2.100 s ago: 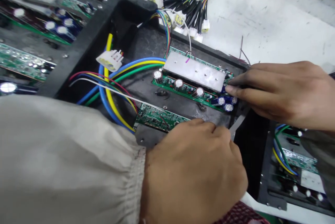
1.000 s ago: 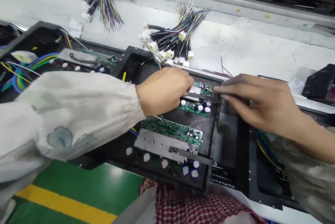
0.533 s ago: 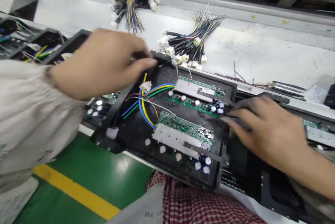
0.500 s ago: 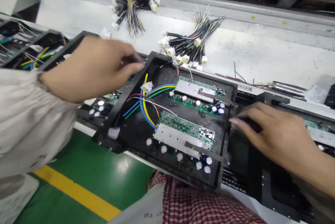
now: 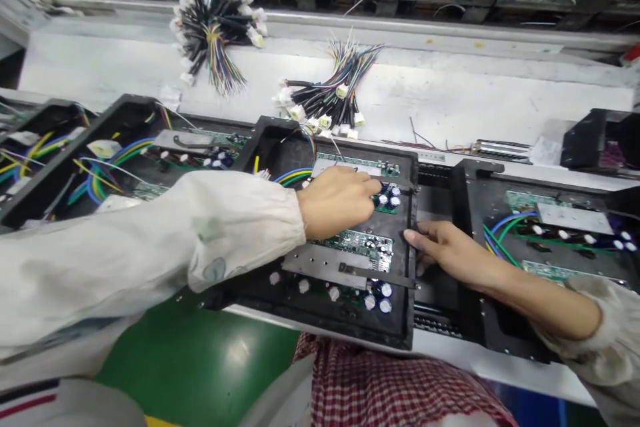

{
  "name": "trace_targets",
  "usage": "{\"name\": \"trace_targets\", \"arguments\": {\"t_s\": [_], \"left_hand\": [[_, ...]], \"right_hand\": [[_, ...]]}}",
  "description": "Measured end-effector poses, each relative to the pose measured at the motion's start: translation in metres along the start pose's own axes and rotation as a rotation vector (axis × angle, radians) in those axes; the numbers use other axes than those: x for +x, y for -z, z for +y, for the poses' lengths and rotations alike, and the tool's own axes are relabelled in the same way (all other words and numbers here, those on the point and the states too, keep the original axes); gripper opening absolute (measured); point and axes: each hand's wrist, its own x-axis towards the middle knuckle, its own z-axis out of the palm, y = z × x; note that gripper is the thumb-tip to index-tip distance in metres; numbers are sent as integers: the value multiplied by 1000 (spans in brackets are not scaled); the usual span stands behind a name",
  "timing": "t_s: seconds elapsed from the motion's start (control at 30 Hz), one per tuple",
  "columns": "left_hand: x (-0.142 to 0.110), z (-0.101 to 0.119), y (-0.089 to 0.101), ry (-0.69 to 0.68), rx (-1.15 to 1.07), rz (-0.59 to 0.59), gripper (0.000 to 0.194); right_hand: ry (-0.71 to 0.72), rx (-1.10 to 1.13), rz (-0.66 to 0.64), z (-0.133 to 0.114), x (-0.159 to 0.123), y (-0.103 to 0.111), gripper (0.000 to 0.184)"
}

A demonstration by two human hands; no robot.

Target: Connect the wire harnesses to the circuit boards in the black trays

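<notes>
A black tray point(image 5: 350, 324) lies in front of me with two green circuit boards in it. Over the upper board point(image 5: 387, 167), my left hand point(image 5: 340, 204) is closed with its fingers curled down beside a dark strap point(image 5: 400, 182); what the fingertips hold, if anything, is hidden. My right hand point(image 5: 445, 247) grips the tray's right wall, thumb at the rim and fingers curled below. The lower board point(image 5: 360, 240) carries a grey metal plate point(image 5: 320, 264) and a second strap point(image 5: 385, 275). Blue, yellow and green wires point(image 5: 295, 175) partly show left of my hand.
Another tray with boards point(image 5: 505, 340) sits to the right, and more wired trays point(image 5: 120, 107) stand to the left. On the white bench point(image 5: 450, 80) lie two bundles of cables with white connectors point(image 5: 215, 34), point(image 5: 330, 94). A dark bin point(image 5: 600, 140) stands at the right.
My left hand has moved right, from beyond the tray's left wall to over the upper board. My right hand has come to the tray's right wall and closed on it. The view has shifted.
</notes>
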Motion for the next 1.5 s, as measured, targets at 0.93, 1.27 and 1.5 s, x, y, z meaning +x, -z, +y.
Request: {"name": "trace_targets", "arguments": {"t_s": [0.93, 1.27, 1.5], "left_hand": [[-2, -13, -15, -231, 200, 308, 28], [-1, -16, -21, -230, 228, 321, 21], [3, -11, -22, -165, 218, 356, 29]], "right_hand": [[67, -172, 2, -6, -1, 4, 32], [127, -211, 42, -3, 2, 3, 36], [168, -282, 91, -5, 4, 3, 35]]}}
